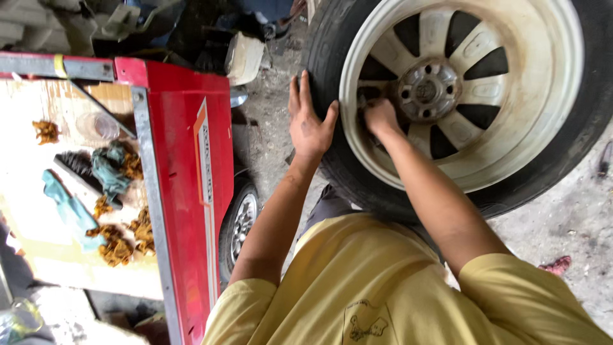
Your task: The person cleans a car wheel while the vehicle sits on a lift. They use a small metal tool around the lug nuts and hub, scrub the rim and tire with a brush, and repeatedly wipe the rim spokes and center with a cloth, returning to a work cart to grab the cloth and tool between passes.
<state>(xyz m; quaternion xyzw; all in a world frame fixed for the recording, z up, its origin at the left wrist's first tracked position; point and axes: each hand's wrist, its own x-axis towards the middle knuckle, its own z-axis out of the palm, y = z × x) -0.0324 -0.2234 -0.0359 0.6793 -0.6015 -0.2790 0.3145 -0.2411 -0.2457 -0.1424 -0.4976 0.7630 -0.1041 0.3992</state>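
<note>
A car wheel stands upright in front of me: a black tyre (pixel 332 38) around a dirty white alloy rim (pixel 543 83) with a grey hub (pixel 426 89). My left hand (pixel 308 118) lies flat and open against the tyre's sidewall at its left edge. My right hand (pixel 381 117) reaches between the spokes just left of the hub, its fingers curled around a spoke or something behind it; what it grips is hidden.
A red cart (pixel 191 172) with a small wheel (pixel 241 220) stands to the left. Its wooden top (pixel 38 185) holds teal rags (pixel 70 207), a black brush (pixel 80 167), a clear cup (pixel 97 126) and rusty scraps. Concrete floor (pixel 562 217) lies to the right.
</note>
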